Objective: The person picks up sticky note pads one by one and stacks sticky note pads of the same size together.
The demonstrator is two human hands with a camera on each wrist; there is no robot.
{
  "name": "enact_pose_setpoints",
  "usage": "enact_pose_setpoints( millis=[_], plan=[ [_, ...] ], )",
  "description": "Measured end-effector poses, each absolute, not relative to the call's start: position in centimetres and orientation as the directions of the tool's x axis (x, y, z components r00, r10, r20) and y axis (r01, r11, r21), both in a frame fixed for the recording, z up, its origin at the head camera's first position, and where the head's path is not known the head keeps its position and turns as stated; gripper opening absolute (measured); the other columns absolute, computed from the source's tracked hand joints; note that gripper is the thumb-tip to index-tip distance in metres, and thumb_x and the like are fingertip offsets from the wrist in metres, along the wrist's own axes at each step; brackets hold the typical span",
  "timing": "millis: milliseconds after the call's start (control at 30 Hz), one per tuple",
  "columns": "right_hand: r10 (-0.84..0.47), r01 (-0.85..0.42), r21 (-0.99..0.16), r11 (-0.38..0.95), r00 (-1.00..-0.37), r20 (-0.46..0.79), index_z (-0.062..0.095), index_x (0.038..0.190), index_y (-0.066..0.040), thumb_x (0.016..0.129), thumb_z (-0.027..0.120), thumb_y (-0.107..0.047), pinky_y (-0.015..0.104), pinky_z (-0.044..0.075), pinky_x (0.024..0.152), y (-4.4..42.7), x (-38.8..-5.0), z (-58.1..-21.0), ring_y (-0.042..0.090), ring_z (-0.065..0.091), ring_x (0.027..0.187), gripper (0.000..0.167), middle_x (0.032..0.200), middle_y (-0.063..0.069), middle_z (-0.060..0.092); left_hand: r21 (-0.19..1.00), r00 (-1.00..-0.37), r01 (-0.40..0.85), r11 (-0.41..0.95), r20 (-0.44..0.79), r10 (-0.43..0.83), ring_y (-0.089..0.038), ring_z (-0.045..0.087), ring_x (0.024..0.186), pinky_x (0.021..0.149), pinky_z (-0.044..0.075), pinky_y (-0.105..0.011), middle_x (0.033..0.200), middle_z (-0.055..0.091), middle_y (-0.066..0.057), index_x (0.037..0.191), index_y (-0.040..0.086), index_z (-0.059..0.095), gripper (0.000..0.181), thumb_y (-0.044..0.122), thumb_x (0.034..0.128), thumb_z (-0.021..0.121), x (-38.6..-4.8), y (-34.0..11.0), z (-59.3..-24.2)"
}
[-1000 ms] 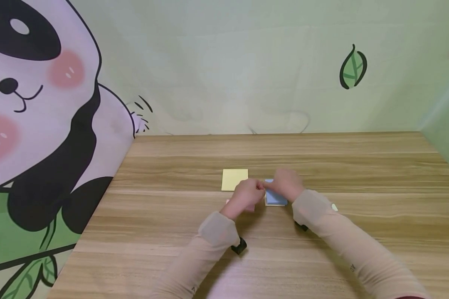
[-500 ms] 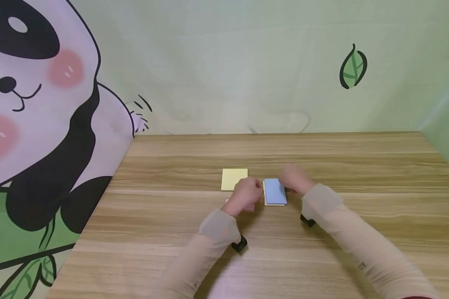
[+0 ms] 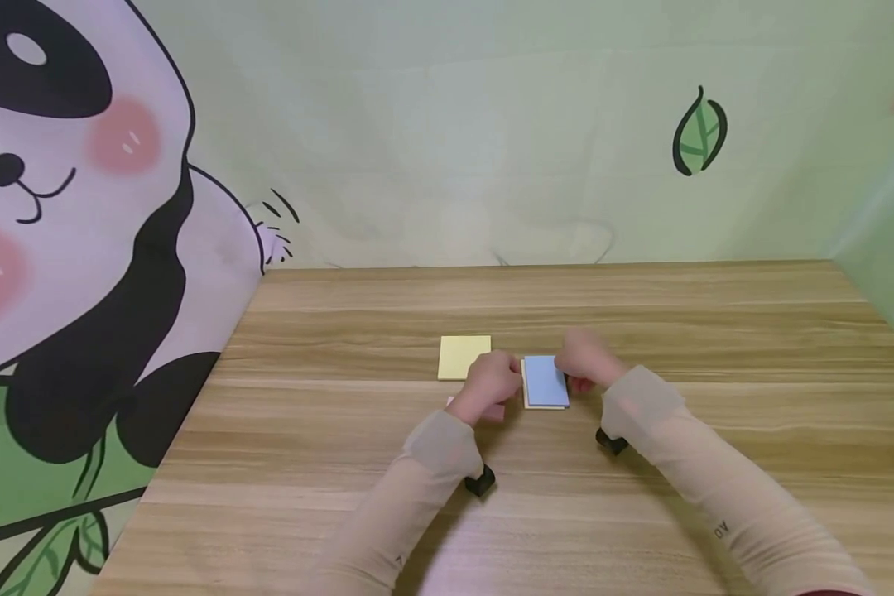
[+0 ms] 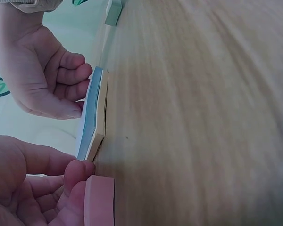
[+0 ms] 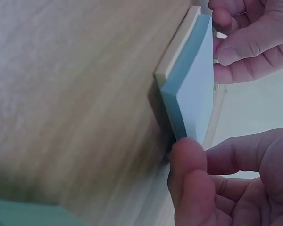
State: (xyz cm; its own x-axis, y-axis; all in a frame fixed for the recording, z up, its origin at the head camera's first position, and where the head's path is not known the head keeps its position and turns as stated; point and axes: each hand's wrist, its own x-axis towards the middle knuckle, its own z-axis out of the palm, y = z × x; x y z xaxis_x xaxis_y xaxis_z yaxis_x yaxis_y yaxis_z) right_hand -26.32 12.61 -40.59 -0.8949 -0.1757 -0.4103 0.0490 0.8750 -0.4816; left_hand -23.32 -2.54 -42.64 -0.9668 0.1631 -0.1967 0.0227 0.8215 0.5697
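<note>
A blue sticky note pad (image 3: 545, 381) lies on top of a cream sticky note pad (image 4: 102, 103), their edges slightly out of line. At the stack's left edge, my left hand (image 3: 489, 382) holds on with thumb and fingertips. My right hand (image 3: 587, 358) pinches the right edge of the blue pad between thumb and curled finger. In the right wrist view, a dark shadow shows under the stack near that edge. Partly hidden by my left wrist is a pink sticky note pad (image 3: 495, 413), just left of the stack.
Behind my left hand a yellow sticky note pad (image 3: 462, 352) lies flat on the wooden table (image 3: 343, 463). A green pad (image 5: 28, 214) sits near my right wrist, hidden by the arm in the head view. A printed backdrop (image 3: 432, 149) rises behind the table.
My right hand has moved from the blue pad's upper left, beside my left hand, to its right edge. The blue pad has straightened slightly on the cream one. My left hand stays nearly in place.
</note>
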Motion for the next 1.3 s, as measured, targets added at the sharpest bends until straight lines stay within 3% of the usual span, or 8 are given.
enact_pose_setpoints(
  millis=[967, 1300],
  plan=[
    [-0.174, 0.099, -0.534, 0.84, -0.882, -0.438, 0.051, 0.074, 0.003, 0.079, 0.041, -0.002, 0.023, 0.042, 0.036, 12.23, -26.19, -40.77, 0.011, 0.048, 0.034, 0.013, 0.041, 0.002, 0.049, 0.57, -0.976, 0.036, 0.821, -0.156, 0.151, -0.011, 0.05, 0.053, 0.048, 0.033, -0.018, 0.05, 0.054, 0.003, 0.07, 0.009, 0.062, 0.009, 0.006, 0.0745, 0.055, -23.28, -2.16, -42.3],
    [-0.211, 0.046, -0.52, 0.853, -0.882, -0.423, 0.053, 0.065, 0.002, 0.08, 0.041, -0.003, 0.022, 0.04, 0.036, 12.55, -26.19, -40.68, 0.011, 0.048, 0.035, 0.02, 0.042, 0.002, 0.05, 0.572, -0.974, 0.017, 0.82, -0.174, 0.142, -0.011, 0.052, 0.054, 0.048, 0.033, -0.019, 0.053, 0.058, 0.002, 0.073, 0.01, 0.064, 0.011, 0.008, 0.0763, 0.054, -23.52, -2.18, -42.57]
  ],
)
